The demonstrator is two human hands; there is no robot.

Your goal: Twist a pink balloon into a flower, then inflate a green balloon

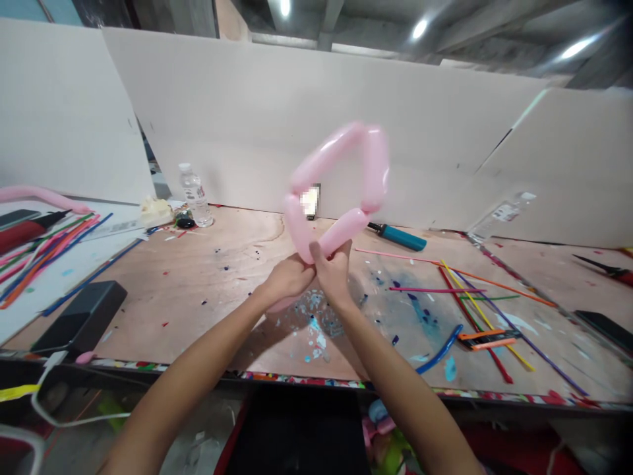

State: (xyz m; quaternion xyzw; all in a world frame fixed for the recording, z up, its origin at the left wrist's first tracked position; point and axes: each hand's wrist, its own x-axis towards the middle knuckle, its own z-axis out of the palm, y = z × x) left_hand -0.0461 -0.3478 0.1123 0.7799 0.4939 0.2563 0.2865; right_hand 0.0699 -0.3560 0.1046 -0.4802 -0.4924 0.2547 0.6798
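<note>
From where the person's head camera looks, forward and down, I see both hands closed on one pink balloon (376, 165), held up in front of them above the table (237, 257). The left hand (291, 276) grips it low down, its fingertips partly hidden; the right hand (333, 272) pinches just beside it, thumb uppermost, the two all but meeting at the bottom of the loop. A pink length shows beneath the left hand, probably the same balloon's tail. I'd judge the thing almost weightless, springy and soft under the thumb, a bit slick where smooth, and easily burst by a nail or a sharp edge. The narrow necks between bubbles look the best places to take hold; squeezing a full bubble would likely make it slip or bulge. The loop is a lopsided diamond of plump, sausage-shaped bubbles, glossy along their curves and blurred towards the top. Around it the textures differ: pale wood grain on the table, stained blue and flecked with scraps; smooth, matt white boards (222, 119) behind; flat, limp strips (475, 298) in red, yellow and purple to the right; a hard teal pump (401, 238) with a rounded barrel; and a clear, ribbed bottle (195, 198) standing on the left.
</note>
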